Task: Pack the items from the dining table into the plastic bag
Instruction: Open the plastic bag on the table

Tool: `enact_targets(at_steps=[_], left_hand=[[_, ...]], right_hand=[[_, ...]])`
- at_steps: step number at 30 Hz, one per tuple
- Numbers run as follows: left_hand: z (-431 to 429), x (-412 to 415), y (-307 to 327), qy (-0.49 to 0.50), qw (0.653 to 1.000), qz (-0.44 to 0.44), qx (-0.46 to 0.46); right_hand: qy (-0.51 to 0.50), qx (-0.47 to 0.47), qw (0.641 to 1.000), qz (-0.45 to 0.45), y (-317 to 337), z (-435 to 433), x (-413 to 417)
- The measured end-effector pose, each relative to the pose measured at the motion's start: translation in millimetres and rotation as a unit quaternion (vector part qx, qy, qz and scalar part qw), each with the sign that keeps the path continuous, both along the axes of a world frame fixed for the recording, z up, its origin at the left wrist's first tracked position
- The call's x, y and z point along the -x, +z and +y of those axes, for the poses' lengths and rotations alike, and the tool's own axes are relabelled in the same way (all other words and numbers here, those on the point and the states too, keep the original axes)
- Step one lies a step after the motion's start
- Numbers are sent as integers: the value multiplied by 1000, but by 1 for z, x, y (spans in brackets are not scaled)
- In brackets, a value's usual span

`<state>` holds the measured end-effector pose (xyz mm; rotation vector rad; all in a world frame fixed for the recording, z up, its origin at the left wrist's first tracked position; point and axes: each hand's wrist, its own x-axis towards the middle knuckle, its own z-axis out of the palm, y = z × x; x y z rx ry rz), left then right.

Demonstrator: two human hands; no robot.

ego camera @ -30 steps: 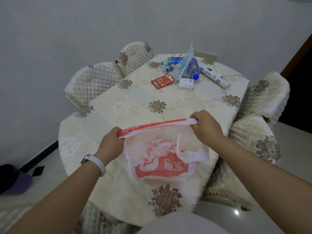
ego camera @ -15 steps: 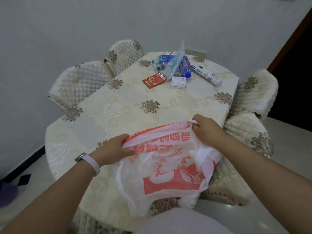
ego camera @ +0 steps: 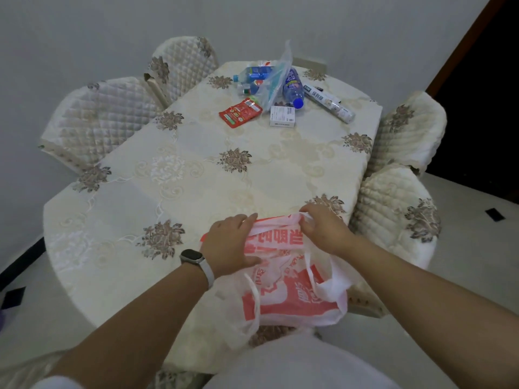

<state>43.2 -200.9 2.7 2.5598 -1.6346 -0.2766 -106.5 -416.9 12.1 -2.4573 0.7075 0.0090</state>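
Observation:
A white plastic bag (ego camera: 292, 299) with red print lies at the near edge of the dining table (ego camera: 196, 169), partly hanging over it. My left hand (ego camera: 233, 245) grips its left side near the mouth, and my right hand (ego camera: 323, 228) pinches the top edge on the right. At the table's far end lie a red packet (ego camera: 240, 112), a small white box (ego camera: 282, 116), a blue-capped bottle (ego camera: 292, 88), another blue bottle (ego camera: 252, 77) partly under a clear bag (ego camera: 276, 80), and a long wrap box (ego camera: 328, 102).
Quilted covered chairs stand around the table: two at the far left (ego camera: 106, 116), two at the right (ego camera: 398, 209). A grey wall runs behind. A dark doorway opens at the upper right. Pale floor shows on both sides.
Both hands have lowered the bag from a stretched-open hold onto the table edge and come closer together. The view has moved nearer to the table.

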Motion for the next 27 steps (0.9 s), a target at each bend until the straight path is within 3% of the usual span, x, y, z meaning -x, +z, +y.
enact_targets(at_steps=[3,5,8,11,15,20,24,27], left_hand=[[-25,11,-10,-40,999,-3,-35],[-36,10,-18,-34,998,0,-49],[-42,1,-26,11,998,58,-18],[-42,-8,-25,60,989,132,10],[-41,-24,-13,115,972,198,46],[-21,-43,-12,132,983,125,30],[1,-62,-17,149,986,67,-8],[13,-67,-16,157,985,65,3]], right_hand=[[-5,-11,1000,1,6,2,6],[7,48,998,-32,13,9,16],[96,218,963,-128,24,30,31],[218,228,937,-152,23,63,41],[278,153,948,-7,-9,89,44],[267,127,936,189,-39,94,47],[260,113,928,243,-55,94,64],[264,130,926,236,-52,98,64]])
